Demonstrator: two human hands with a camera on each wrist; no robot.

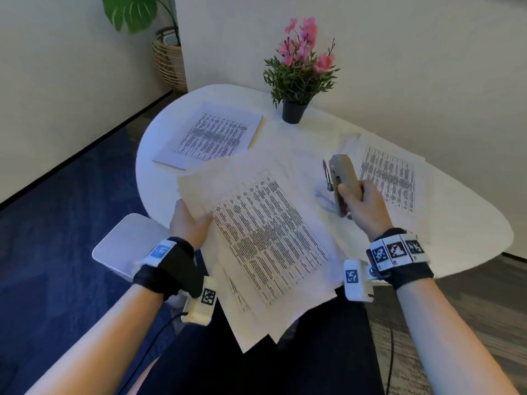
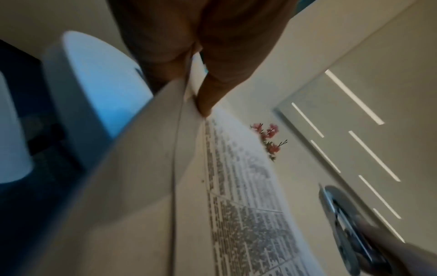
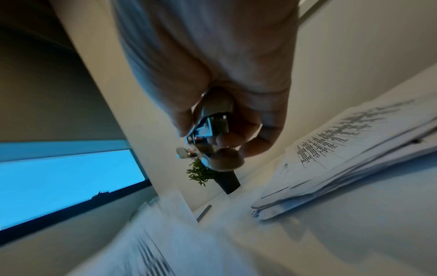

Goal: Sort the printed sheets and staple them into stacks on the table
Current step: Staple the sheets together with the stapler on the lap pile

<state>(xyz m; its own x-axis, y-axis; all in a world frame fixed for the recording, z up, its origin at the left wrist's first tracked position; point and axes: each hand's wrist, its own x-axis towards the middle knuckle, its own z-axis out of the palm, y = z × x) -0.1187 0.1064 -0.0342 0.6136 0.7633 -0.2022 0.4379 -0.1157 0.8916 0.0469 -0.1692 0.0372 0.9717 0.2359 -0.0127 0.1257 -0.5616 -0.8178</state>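
My left hand [image 1: 191, 220] pinches the left edge of a loose bundle of printed sheets [image 1: 265, 238], thumb on top, holding it tilted over the table's front edge and my lap. In the left wrist view the thumb [image 2: 208, 97] presses on the sheets [image 2: 236, 186]. My right hand [image 1: 360, 205] grips a beige stapler [image 1: 340, 178] upright just right of the bundle, its metal jaw pointing away from me. The stapler [image 3: 208, 128] shows in my curled fingers in the right wrist view. One stack of sheets [image 1: 211, 136] lies at the table's far left, another [image 1: 390, 178] at the right.
A potted plant with pink flowers [image 1: 298, 78] stands at the back of the white oval table [image 1: 470, 223]. A white stool [image 1: 128, 243] sits at the left beside my knee. A wicker basket with a leafy plant [image 1: 168, 58] stands in the corner.
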